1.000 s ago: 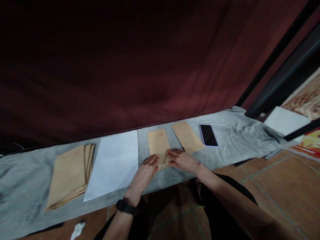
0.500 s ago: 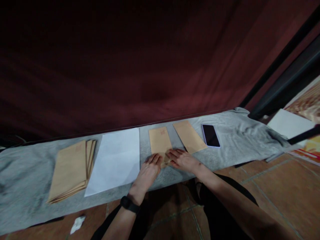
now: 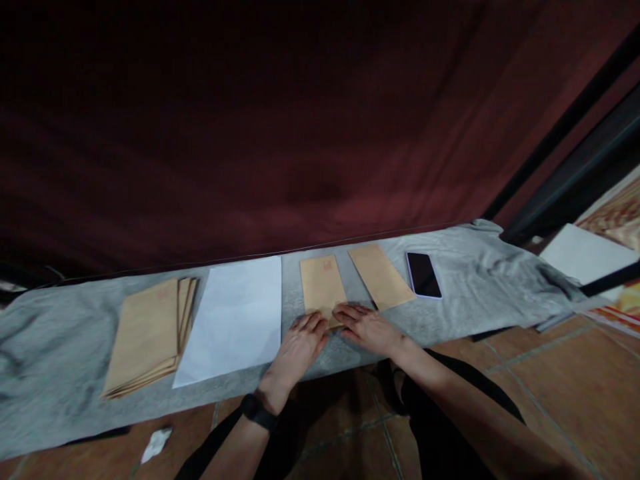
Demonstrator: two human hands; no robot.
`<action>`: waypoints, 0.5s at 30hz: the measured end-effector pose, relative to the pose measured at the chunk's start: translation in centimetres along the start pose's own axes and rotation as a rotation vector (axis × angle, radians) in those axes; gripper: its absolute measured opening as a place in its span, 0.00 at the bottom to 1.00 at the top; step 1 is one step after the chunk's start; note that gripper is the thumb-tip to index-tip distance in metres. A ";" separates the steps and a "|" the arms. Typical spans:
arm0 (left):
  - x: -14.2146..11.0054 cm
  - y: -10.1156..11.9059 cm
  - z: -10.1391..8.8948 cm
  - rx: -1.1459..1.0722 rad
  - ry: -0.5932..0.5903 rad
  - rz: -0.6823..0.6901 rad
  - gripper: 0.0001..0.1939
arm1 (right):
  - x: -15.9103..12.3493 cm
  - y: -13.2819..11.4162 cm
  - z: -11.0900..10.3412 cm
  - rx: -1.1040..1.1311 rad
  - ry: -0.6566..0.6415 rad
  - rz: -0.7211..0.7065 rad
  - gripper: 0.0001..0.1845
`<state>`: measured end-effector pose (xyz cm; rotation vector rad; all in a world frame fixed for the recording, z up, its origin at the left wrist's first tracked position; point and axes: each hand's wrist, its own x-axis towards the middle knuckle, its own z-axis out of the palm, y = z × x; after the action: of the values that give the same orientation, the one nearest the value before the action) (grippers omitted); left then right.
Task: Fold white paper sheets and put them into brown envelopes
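A brown paper envelope [image 3: 323,280] with a small reddish print lies flat in front of me. My left hand [image 3: 303,340] is at its near left corner, fingers closed and pressed on the paper. On the near right corner, my right hand [image 3: 367,327] has its fingers closed on the same envelope; the fingertips nearly meet over the near end. Between them a short strip of that end shows, and it looks folded over. Just to the right lies a second brown envelope [image 3: 381,277], slightly turned, apart from my fingers.
A sheet of white paper [image 3: 235,320] and a fanned stack of brown envelopes [image 3: 145,333] lie to the left. A phone [image 3: 423,275] lies to the right. Grey cloth [image 3: 465,280] covers the narrow surface, with a dark red curtain [image 3: 300,167] behind. White scrap [image 3: 156,445] lies on the tiled floor.
Both hands stay on the near end of the envelope. That end looked flat and extended between them before; now it appears shorter, folded over. The view has shifted slightly.
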<state>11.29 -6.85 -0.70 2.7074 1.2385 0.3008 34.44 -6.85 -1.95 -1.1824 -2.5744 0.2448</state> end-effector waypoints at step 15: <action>0.8 -0.8 3.1 -0.148 0.314 -0.283 0.13 | -0.3 -5.0 4.0 -0.041 0.102 0.078 0.27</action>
<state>11.95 -5.89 -3.74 2.3827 1.5866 0.7682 29.75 -10.44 -4.44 -1.2779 -2.4600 0.1450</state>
